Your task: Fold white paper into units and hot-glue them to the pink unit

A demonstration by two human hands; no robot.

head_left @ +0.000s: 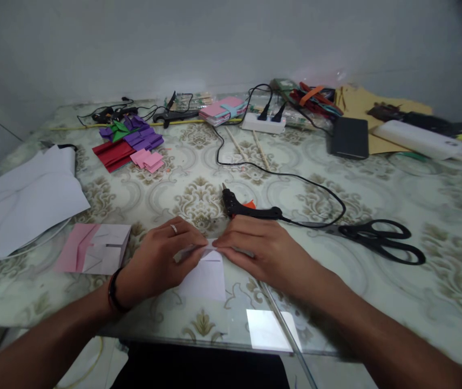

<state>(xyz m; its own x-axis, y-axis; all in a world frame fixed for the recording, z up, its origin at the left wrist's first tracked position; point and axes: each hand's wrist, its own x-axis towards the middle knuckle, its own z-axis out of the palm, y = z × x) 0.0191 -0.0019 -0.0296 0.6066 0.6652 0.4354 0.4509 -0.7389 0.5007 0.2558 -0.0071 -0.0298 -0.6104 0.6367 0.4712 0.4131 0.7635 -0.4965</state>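
Observation:
A small white piece of paper (203, 282) lies folded on the table in front of me. My left hand (170, 251) pinches its upper edge between thumb and fingers. My right hand (257, 248) pinches the same edge just beside it, so the fingertips almost meet. The fingers partly cover the fold. Left of my left hand lies a folded pink and white paper (107, 249). Just beyond my right hand rests a black glue gun (251, 208) with its cord. To the right are black-handled scissors (380, 237), their blades pointing left.
White sheets (28, 194) lie at left. Folded coloured papers (128, 146) sit at back left. A white power strip (264, 123) with two plugs stands at the back, near a black box (350, 138). A clear rod (285, 327) juts over the front edge.

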